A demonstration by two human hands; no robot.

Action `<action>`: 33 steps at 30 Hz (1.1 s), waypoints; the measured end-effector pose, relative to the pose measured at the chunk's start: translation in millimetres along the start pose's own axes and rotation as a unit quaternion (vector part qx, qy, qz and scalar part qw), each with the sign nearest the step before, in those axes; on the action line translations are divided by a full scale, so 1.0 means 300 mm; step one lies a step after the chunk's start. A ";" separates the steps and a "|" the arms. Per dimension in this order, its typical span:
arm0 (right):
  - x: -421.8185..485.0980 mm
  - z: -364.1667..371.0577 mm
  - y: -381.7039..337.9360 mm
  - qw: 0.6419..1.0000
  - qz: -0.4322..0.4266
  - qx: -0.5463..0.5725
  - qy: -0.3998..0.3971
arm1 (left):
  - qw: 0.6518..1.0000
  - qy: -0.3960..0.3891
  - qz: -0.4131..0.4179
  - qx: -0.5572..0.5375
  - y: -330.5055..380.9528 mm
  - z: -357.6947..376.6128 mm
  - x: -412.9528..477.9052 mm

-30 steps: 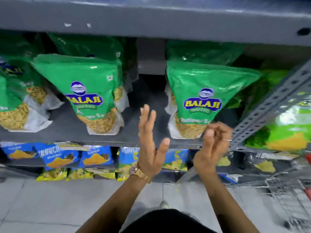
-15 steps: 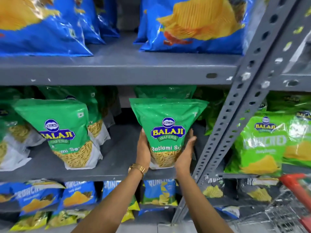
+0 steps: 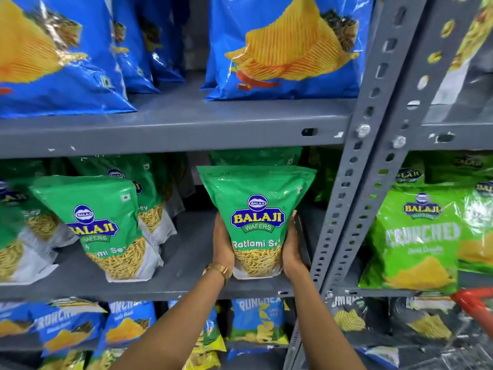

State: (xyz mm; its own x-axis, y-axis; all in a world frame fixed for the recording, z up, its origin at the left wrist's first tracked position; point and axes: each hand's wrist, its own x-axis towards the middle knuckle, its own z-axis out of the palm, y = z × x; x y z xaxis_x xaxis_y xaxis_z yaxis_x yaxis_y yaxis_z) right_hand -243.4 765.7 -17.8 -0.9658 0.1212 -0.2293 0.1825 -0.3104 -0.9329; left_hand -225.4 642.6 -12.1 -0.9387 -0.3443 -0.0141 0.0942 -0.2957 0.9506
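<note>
Left hand and right hand press flat on either side of the pouch (base seemingly on the shelf), likely squaring it upright, label forward.

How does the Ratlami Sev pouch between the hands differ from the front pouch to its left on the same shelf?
The held pouch stands upright, while the left pouch leans to the left. The left hand and right hand press the held pouch's sides; no hand touches the left pouch. Both are green Balaji sev pouches at the same grey shelf.
</note>
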 end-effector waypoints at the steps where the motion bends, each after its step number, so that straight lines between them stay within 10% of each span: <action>1: 0.009 0.001 0.010 1.000 0.011 -0.009 -0.006 | 1.000 0.005 -0.003 -0.003 0.007 -0.001 -0.001; 33: -0.033 0.040 0.005 0.996 -0.014 -0.085 0.013 | 1.000 0.013 -0.001 -0.001 0.006 -0.065 0.041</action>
State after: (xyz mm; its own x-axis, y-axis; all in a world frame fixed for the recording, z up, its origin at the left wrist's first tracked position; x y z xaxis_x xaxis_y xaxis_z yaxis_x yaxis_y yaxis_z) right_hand -235.7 752.9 -13.6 -0.9663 0.1523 -0.2074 0.1861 -0.1432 -0.9720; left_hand -230.3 620.3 -16.5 -0.9302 -0.3661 -0.0247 0.0925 -0.2992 0.9497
